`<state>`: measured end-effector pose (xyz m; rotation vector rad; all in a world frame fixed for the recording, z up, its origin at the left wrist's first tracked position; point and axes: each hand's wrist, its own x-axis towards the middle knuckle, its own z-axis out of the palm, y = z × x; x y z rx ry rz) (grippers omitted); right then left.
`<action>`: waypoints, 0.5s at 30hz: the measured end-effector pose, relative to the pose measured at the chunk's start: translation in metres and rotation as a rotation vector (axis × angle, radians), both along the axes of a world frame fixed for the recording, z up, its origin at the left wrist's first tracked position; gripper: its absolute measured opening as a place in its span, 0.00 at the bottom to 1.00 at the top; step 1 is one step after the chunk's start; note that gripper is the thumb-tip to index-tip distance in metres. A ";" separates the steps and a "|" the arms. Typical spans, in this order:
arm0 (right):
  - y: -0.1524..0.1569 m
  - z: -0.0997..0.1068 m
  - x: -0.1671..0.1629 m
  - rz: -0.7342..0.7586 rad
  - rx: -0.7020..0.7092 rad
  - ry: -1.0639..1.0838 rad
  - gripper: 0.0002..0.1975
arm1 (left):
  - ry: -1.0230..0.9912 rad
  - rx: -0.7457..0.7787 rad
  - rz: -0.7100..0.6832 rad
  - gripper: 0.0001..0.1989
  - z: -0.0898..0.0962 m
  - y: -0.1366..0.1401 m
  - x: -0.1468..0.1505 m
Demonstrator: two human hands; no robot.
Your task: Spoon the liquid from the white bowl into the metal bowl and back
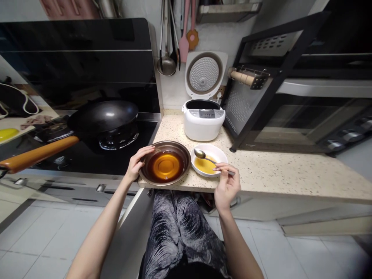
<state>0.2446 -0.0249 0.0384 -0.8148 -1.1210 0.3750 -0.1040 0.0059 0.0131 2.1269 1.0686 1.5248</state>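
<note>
A round dark metal pan sits at the counter's front edge, with clear amber-brown liquid inside. My left hand grips its left rim, fingers over the edge and thumb lower on the side. Just to the right stands a white bowl that contains yellow liquid. Between the fingers of my right hand is the handle of a metal spoon. The spoon's head is over the bowl's left part, above the yellow liquid.
Behind the bowl is a white rice cooker with its lid up. On the left, a black wok rests on the stove, its wooden handle pointing toward me. A black rack with an oven borders the right. A ladle hangs behind.
</note>
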 end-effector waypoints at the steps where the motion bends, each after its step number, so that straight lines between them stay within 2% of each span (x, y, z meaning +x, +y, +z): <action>1: 0.000 -0.002 0.001 -0.011 0.005 -0.019 0.09 | 0.003 0.010 -0.002 0.26 0.000 0.000 0.000; 9: 0.001 -0.025 0.010 -0.033 0.103 -0.219 0.08 | 0.027 0.012 0.004 0.24 0.000 0.001 -0.002; 15: 0.006 -0.031 0.019 -0.004 0.306 -0.461 0.11 | 0.036 0.008 0.001 0.23 -0.002 0.003 -0.004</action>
